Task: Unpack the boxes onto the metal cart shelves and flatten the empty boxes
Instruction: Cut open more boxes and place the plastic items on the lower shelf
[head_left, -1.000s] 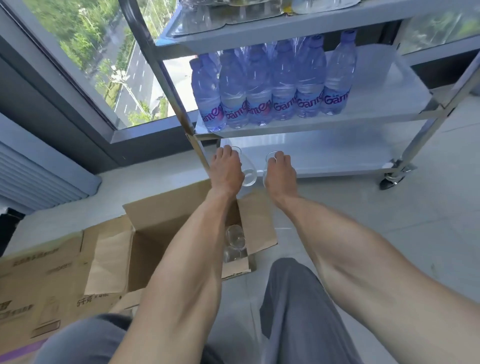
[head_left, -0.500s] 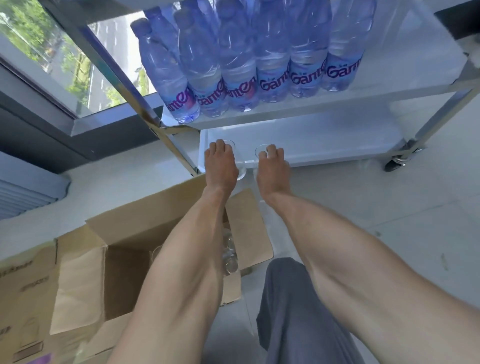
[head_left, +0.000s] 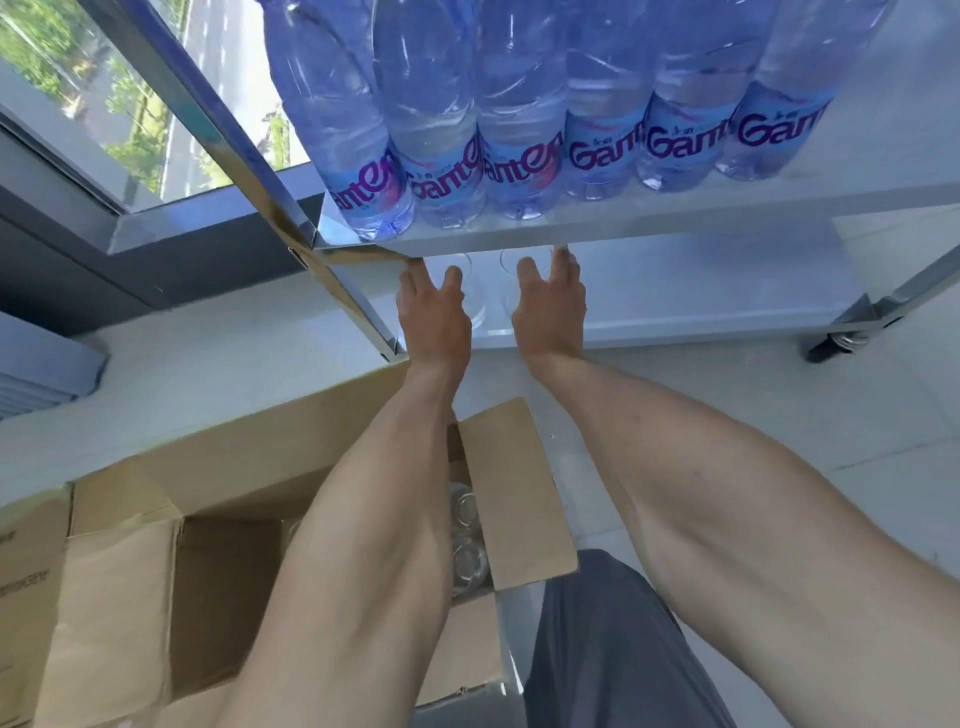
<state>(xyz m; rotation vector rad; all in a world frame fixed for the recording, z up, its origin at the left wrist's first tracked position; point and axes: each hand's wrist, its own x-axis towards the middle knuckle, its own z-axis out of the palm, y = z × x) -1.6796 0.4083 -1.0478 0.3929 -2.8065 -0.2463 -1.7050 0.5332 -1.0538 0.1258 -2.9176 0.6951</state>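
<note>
From the head camera, both arms reach forward under the middle shelf (head_left: 675, 218) of the metal cart, onto the bottom shelf (head_left: 701, 306). The left hand (head_left: 434, 312) has its fingers loosely spread around a clear drinking glass (head_left: 465, 291), and the right hand (head_left: 550, 306) is curved the same way around a second glass (head_left: 511, 280); both glasses appear to stand on the bottom shelf, but the shelf edge above hides the fingertips, so I cannot tell whether either hand grips its glass or has let go. The glasses stand close to each other and near the front lip of the shelf. That, I judge, is the main risk: if the hands draw back while a finger is hooked on a rim, a glass could tip, knock its neighbour or roll off the lip onto the tiled floor (head_left: 779, 415). The knuckles sit just below the middle shelf, so lifting the hands early could strike it and jolt the row of Ganten water bottles (head_left: 519, 130) standing close to its front edge. The cart rests on a caster (head_left: 836, 345), so a push may roll it. Below the forearms lies the open cardboard box (head_left: 234, 467), with more glasses (head_left: 467, 540) inside; the left forearm crosses directly above them, and dropping it carelessly could crack them. The box is not yet emptied or flattened.
</note>
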